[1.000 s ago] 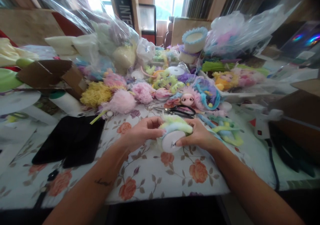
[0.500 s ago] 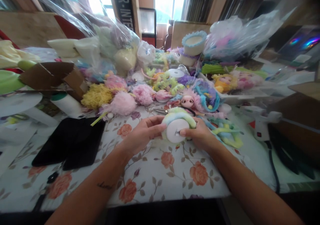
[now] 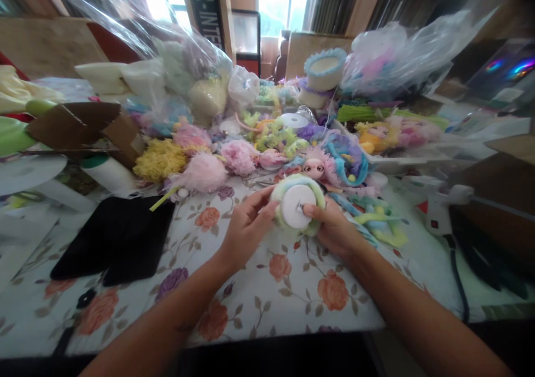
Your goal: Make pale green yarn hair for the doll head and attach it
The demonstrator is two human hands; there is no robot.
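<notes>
Between my hands is a round white disc (image 3: pixel 295 212) with a small dark mark at its middle. A fluffy pastel green, blue and yellow strip (image 3: pixel 279 190) rings its edge. My left hand (image 3: pixel 253 221) pinches the strip at the disc's left side. On the right, my right hand (image 3: pixel 336 229) grips the disc, thumb pressed on its face near the centre and fingers hidden behind. Just beyond lies a doll head (image 3: pixel 313 168) with pink fluffy hair. More blue and yellow fluffy strips (image 3: pixel 384 226) lie beside my right hand.
A white glue gun (image 3: pixel 434 207) with a cable stands at the right. Black flat cases (image 3: pixel 115 240) lie at the left on the flowered cloth (image 3: pixel 267 310). Pink and yellow pompoms (image 3: pixel 203 173), an open cardboard box (image 3: pixel 79 126) and plastic bags (image 3: pixel 409 59) crowd the back.
The disc has tilted and shifted slightly away from me. My left hand has turned more upright and slid along the strip, which now sits closer round the disc.
</notes>
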